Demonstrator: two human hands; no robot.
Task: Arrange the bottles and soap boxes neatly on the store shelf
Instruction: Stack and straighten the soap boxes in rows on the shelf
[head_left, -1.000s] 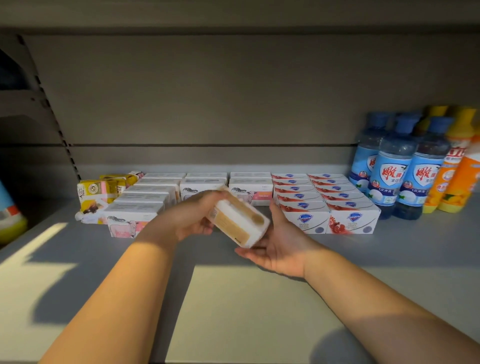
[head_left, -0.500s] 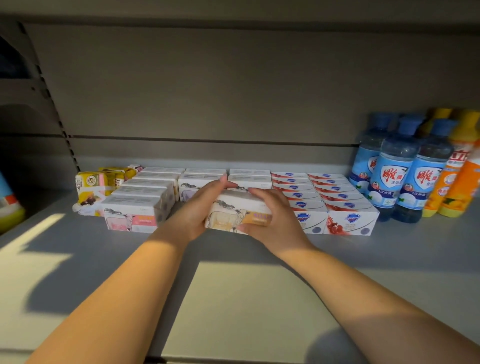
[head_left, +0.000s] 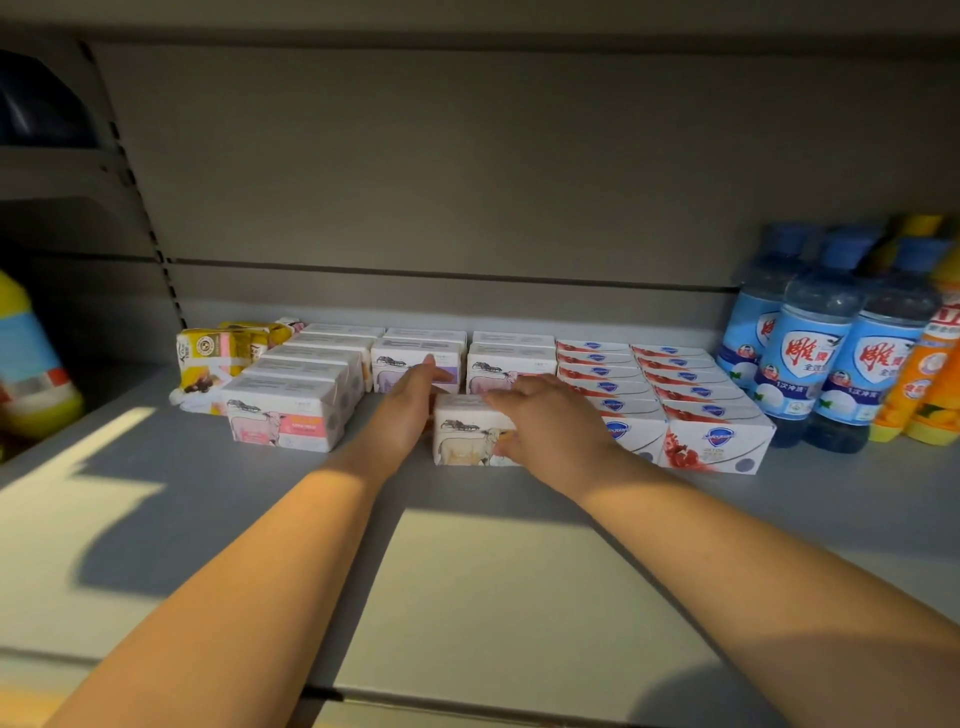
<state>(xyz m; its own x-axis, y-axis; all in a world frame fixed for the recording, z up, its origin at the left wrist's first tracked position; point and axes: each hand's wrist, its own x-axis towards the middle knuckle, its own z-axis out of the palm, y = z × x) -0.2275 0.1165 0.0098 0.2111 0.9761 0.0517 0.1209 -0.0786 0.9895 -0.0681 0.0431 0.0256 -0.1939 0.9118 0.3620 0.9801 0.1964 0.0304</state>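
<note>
White cow-picture soap box (head_left: 465, 441) (text unreadable): R hand (head_left: 545, 422) grips, L hand (head_left: 409, 411) presses flat.

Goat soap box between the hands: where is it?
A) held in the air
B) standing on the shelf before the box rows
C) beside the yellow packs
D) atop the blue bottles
B: the goat soap box stands on the shelf, left hand at its side, right hand gripping its top.

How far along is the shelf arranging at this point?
Done: the red-and-white soap boxes sit in straight rows and the blue bottles stand grouped. In hand: the left hand and right hand steady an animal-print box on the shelf, fronting the shorter middle rows. Remaining: those rows look unfilled, and the yellow packs lie jumbled.
</note>
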